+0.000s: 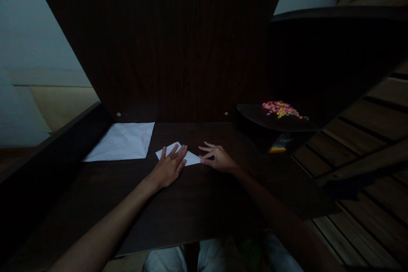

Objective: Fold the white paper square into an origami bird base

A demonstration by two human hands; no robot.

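Observation:
A small piece of folded white paper (192, 159) lies on the dark desk, with a peak at the top and a narrow point at its right end. My left hand (170, 165) rests flat across its left and middle part, fingers spread, hiding some of the folds. At the right point, the thumb and forefinger of my right hand (219, 158) pinch the paper's tip, while the other fingers stretch out above the desk.
A larger creased white sheet (127, 141) lies at the back left, beside the low side panel (63, 140). On a raised corner shelf (255, 112) to the right sits a pile of small colourful pieces (280, 109). A tall dark panel (172, 51) closes the back.

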